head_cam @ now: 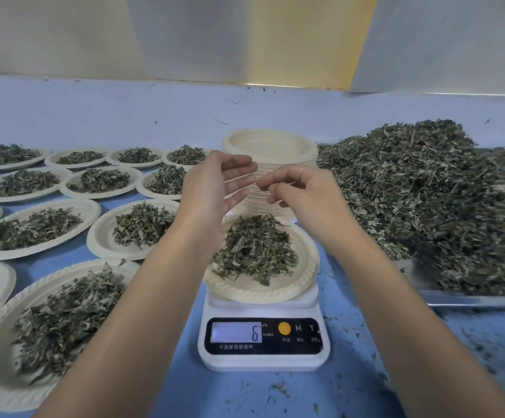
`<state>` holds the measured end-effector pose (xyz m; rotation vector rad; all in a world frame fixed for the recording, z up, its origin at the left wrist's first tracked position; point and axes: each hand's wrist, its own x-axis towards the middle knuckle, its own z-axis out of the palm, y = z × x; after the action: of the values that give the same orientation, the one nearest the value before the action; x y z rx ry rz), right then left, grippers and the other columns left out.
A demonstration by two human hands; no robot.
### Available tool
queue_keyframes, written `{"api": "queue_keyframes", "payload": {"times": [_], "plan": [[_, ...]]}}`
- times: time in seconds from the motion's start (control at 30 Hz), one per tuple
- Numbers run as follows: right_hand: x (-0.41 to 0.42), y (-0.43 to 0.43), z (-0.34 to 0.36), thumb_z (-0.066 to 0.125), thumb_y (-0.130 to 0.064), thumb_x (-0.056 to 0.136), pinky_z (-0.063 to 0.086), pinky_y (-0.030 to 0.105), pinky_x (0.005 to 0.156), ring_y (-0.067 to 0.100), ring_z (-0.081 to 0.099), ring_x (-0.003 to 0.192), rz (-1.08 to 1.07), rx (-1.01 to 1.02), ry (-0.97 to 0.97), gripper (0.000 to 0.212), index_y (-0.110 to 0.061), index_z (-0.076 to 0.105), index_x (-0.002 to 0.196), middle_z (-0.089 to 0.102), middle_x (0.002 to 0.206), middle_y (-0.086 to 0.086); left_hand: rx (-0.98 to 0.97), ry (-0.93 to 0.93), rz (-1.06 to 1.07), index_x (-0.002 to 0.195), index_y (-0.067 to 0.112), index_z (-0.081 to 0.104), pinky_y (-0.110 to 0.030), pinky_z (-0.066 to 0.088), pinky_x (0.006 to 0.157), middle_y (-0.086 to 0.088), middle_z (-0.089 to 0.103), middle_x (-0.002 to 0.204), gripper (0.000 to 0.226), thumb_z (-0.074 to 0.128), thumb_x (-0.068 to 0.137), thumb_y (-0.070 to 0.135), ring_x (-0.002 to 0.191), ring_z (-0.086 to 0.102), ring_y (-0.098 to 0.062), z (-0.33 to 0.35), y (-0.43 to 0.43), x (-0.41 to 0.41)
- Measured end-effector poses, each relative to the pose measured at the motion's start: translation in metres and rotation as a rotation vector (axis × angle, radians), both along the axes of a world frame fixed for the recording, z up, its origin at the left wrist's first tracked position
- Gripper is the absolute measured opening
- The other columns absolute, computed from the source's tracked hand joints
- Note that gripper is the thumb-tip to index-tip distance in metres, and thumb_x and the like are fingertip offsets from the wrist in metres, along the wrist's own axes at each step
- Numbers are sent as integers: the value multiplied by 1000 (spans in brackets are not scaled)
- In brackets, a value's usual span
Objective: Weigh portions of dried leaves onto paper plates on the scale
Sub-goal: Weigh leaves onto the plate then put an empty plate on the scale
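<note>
A white digital scale (263,342) stands in front of me, its display reading 6. On it sits a paper plate (302,282) with a heap of dried leaves (254,248). My left hand (215,182) hovers above the plate's far left side, palm facing right, fingers straight and empty. My right hand (302,194) hovers opposite it, fingers loosely curled with the tips close together; I cannot see anything between them. Both hands are above the plate without touching it.
A tall stack of empty paper plates (272,146) stands behind the scale. A big pile of loose dried leaves (426,194) lies on a metal tray (471,300) at right. Several filled plates (49,224) cover the blue table (185,387) at left. Leaf crumbs are scattered near the scale.
</note>
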<state>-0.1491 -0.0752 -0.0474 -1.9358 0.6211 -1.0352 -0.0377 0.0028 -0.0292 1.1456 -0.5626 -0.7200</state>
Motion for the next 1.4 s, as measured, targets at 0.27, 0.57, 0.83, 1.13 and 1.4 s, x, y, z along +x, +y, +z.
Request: {"api": "queue_keyframes", "payload": {"times": [0.27,0.57,0.83,1.13,1.4], "plan": [[-46,-40,-7,52,-5,88,49,27,68,5,59,65,-298,91,0,28,-24,70,78,70,81,-6,-33,25,-134,77,7,63,-19,51,59,-4,71,68,31,38,94,12,60,65,-12,8,-21,-27],[-111,-103,-33,57,-32,91,43,30,78,27,56,96,-599,55,954,34,-8,61,116,63,113,14,-70,8,-213,75,7,65,-20,52,55,-6,72,71,32,40,94,12,63,66,-15,13,-46,-58],[-103,-98,-40,63,-13,88,45,25,81,26,60,103,-532,56,986,18,-8,69,104,67,110,12,-54,6,-207,74,6,66,-20,52,55,-6,72,70,31,41,93,10,60,66,-14,6,-50,-65],[-85,-77,-28,53,-5,91,48,24,67,13,61,73,-635,-167,417,24,-17,71,102,69,97,-1,-64,18,-152,77,7,65,-18,53,56,-4,72,68,31,39,93,11,61,67,-12,6,-36,-46],[-24,-24,-21,44,6,90,55,20,75,9,66,80,-299,208,-147,30,-15,66,90,68,91,1,-99,4,61,115,9,59,-25,54,87,-3,73,96,27,37,101,16,95,69,-12,-2,-4,-6]]}}
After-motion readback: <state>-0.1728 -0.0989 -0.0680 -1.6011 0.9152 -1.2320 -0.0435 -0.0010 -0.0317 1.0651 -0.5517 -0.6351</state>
